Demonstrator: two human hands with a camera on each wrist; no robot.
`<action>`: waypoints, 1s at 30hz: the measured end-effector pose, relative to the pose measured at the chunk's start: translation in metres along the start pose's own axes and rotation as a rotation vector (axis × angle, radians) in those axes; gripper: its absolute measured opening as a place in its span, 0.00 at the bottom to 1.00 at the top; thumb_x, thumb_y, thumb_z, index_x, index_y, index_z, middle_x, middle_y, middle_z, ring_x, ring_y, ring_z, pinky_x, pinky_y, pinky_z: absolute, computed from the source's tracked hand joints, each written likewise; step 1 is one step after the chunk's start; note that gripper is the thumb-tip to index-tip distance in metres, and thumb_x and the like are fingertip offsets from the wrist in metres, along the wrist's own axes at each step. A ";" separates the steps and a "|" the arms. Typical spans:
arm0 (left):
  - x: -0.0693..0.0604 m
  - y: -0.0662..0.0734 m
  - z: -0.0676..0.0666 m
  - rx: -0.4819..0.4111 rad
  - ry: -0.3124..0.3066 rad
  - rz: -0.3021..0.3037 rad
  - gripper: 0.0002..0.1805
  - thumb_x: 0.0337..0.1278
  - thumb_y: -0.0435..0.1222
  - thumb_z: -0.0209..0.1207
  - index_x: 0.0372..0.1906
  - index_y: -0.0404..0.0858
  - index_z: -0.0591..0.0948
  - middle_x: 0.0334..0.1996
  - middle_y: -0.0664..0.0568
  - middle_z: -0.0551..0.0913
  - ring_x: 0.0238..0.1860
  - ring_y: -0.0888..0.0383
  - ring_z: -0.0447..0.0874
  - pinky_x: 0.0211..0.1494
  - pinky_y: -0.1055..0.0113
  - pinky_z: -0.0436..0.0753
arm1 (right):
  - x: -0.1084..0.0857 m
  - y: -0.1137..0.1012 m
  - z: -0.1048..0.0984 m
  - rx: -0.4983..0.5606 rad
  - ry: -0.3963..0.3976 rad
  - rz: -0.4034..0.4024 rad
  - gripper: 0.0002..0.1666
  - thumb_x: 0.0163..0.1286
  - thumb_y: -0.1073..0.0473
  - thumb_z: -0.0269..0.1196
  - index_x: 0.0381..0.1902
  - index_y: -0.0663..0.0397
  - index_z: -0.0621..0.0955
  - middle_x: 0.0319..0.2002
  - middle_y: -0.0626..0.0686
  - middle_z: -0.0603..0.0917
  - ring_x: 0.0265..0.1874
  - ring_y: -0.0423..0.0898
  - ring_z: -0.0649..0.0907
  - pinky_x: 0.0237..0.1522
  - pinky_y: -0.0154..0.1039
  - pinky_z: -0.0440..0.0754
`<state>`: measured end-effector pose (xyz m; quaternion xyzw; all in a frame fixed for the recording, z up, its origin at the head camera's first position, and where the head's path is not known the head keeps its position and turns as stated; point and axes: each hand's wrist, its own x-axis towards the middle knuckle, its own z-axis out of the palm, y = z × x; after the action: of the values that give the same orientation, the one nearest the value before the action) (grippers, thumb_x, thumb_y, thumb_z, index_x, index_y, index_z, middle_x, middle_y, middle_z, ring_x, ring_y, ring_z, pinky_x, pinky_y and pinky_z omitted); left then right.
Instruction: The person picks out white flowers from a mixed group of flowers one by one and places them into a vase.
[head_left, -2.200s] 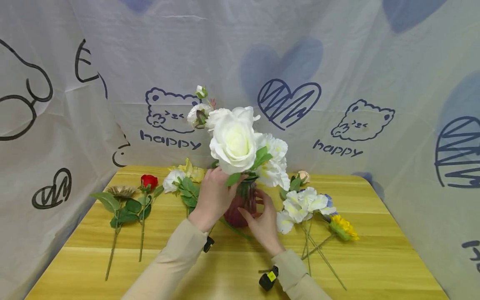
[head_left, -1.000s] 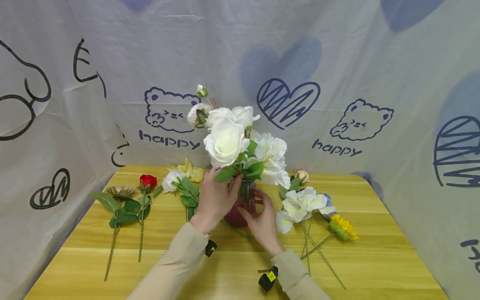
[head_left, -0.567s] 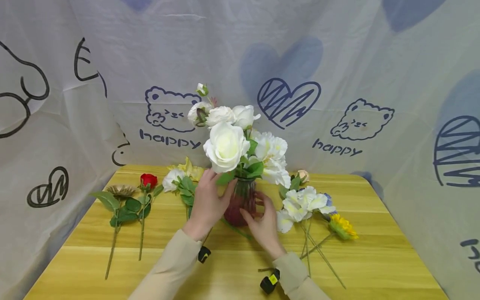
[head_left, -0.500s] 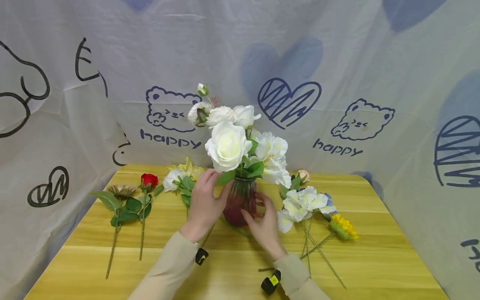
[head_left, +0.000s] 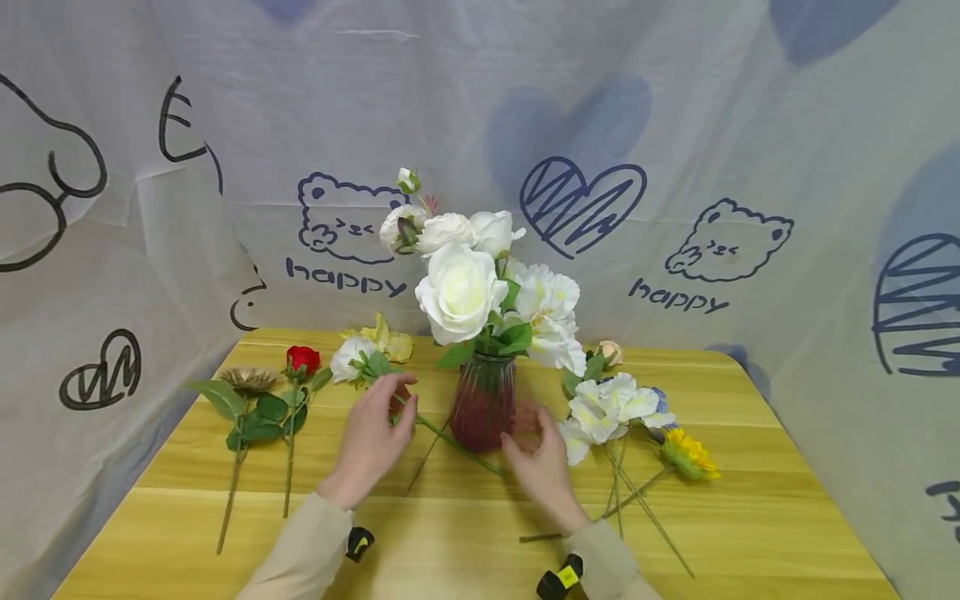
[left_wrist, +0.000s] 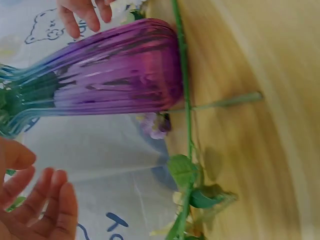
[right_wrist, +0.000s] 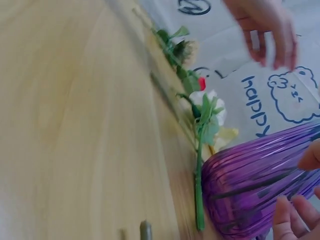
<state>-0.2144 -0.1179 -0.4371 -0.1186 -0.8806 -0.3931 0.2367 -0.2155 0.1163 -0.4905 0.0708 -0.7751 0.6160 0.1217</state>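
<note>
A ribbed glass vase, pink-purple below and greenish at the neck, stands upright mid-table. It holds several white flowers, with a large white rose in front and ruffled white blooms at the right. My left hand hovers left of the vase, fingers loosely bent around nothing, above a white flower with a green stem. Close by the vase's right side, my right hand has its fingers loosely curved. A gap separates its fingers from the purple glass in the left wrist view.
At left on the wooden table lie a red rose and a brownish flower. A yellow flower lies behind. White blooms, a sunflower and a peach flower lie at right. Printed cloth hangs behind.
My left hand has let go of the large white rose, which settled slightly leftward in the vase, and moved left and down. My right hand has come off the vase, drawing slightly right.
</note>
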 end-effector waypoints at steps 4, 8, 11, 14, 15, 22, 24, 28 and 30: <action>-0.005 -0.008 -0.003 0.017 -0.085 -0.057 0.13 0.65 0.28 0.59 0.54 0.35 0.80 0.32 0.51 0.84 0.28 0.63 0.77 0.30 0.73 0.78 | -0.002 -0.004 -0.005 0.058 -0.052 0.052 0.24 0.63 0.74 0.64 0.58 0.65 0.76 0.49 0.67 0.83 0.47 0.53 0.84 0.45 0.27 0.82; -0.010 -0.013 -0.002 0.043 -0.184 -0.134 0.14 0.67 0.30 0.57 0.56 0.37 0.80 0.31 0.51 0.84 0.23 0.64 0.74 0.23 0.73 0.76 | -0.005 -0.009 -0.008 0.100 -0.103 0.088 0.23 0.63 0.74 0.64 0.57 0.68 0.77 0.48 0.69 0.84 0.45 0.47 0.85 0.48 0.28 0.82; -0.013 -0.015 0.002 0.063 -0.253 -0.181 0.16 0.68 0.31 0.57 0.58 0.38 0.79 0.31 0.51 0.85 0.21 0.64 0.75 0.20 0.73 0.75 | -0.007 -0.012 -0.011 0.157 -0.159 0.164 0.24 0.65 0.73 0.63 0.59 0.68 0.75 0.50 0.69 0.82 0.44 0.46 0.85 0.46 0.30 0.83; -0.015 -0.016 0.006 0.082 -0.298 -0.203 0.17 0.68 0.31 0.56 0.60 0.38 0.79 0.32 0.50 0.85 0.20 0.64 0.75 0.19 0.72 0.74 | -0.009 -0.015 -0.013 0.212 -0.217 0.265 0.25 0.67 0.70 0.62 0.62 0.67 0.73 0.53 0.68 0.81 0.44 0.44 0.84 0.45 0.32 0.84; -0.015 -0.016 0.007 0.085 -0.309 -0.207 0.17 0.68 0.31 0.56 0.60 0.38 0.79 0.32 0.49 0.86 0.20 0.64 0.75 0.18 0.71 0.74 | -0.009 -0.015 -0.014 0.230 -0.236 0.293 0.26 0.68 0.69 0.61 0.63 0.66 0.72 0.54 0.67 0.81 0.45 0.44 0.84 0.46 0.33 0.84; -0.013 -0.016 0.015 0.100 -0.377 -0.258 0.21 0.68 0.31 0.54 0.64 0.36 0.76 0.33 0.46 0.86 0.14 0.62 0.70 0.17 0.69 0.70 | -0.012 -0.017 -0.015 0.379 -0.321 0.417 0.31 0.68 0.67 0.60 0.68 0.67 0.67 0.52 0.57 0.81 0.47 0.44 0.83 0.53 0.37 0.84; -0.011 -0.016 0.017 0.109 -0.406 -0.273 0.22 0.68 0.31 0.53 0.65 0.36 0.75 0.29 0.48 0.84 0.14 0.62 0.67 0.17 0.69 0.69 | -0.012 -0.017 -0.014 0.412 -0.329 0.432 0.31 0.69 0.67 0.60 0.68 0.68 0.66 0.51 0.54 0.82 0.46 0.42 0.83 0.52 0.35 0.84; -0.005 -0.015 0.021 0.119 -0.451 -0.298 0.24 0.66 0.30 0.52 0.66 0.36 0.74 0.22 0.52 0.79 0.15 0.60 0.67 0.19 0.67 0.68 | -0.014 -0.016 -0.012 0.458 -0.333 0.455 0.30 0.70 0.68 0.59 0.67 0.68 0.67 0.48 0.50 0.82 0.44 0.40 0.83 0.49 0.33 0.84; -0.002 -0.015 0.023 0.127 -0.469 -0.315 0.24 0.65 0.31 0.52 0.67 0.36 0.74 0.22 0.53 0.78 0.17 0.60 0.68 0.21 0.67 0.68 | -0.014 -0.016 -0.011 0.470 -0.333 0.458 0.29 0.70 0.68 0.59 0.67 0.68 0.67 0.47 0.49 0.82 0.43 0.40 0.83 0.48 0.32 0.84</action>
<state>-0.2260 -0.1108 -0.4608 -0.0530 -0.9416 -0.3311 -0.0306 -0.1970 0.1226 -0.4773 0.0209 -0.6173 0.7686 -0.1669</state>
